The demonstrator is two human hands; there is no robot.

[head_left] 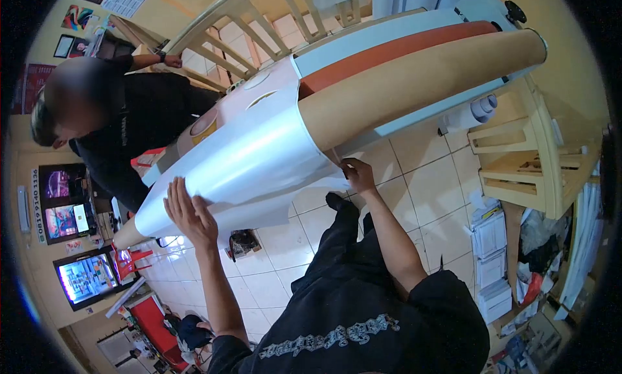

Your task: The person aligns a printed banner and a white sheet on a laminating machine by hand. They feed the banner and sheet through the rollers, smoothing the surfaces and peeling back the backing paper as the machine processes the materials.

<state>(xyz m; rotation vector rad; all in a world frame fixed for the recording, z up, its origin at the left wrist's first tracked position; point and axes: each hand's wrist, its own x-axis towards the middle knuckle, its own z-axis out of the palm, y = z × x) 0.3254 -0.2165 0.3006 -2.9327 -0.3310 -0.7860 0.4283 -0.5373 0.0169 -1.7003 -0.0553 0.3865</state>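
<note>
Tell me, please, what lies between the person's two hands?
A glossy white sheet spans the stretch from the left hand to the right hand, in the head view.

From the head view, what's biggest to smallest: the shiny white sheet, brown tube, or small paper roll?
1. shiny white sheet, largest.
2. brown tube, close behind; the lens curve makes that unsure.
3. small paper roll, clearly smallest.
</note>
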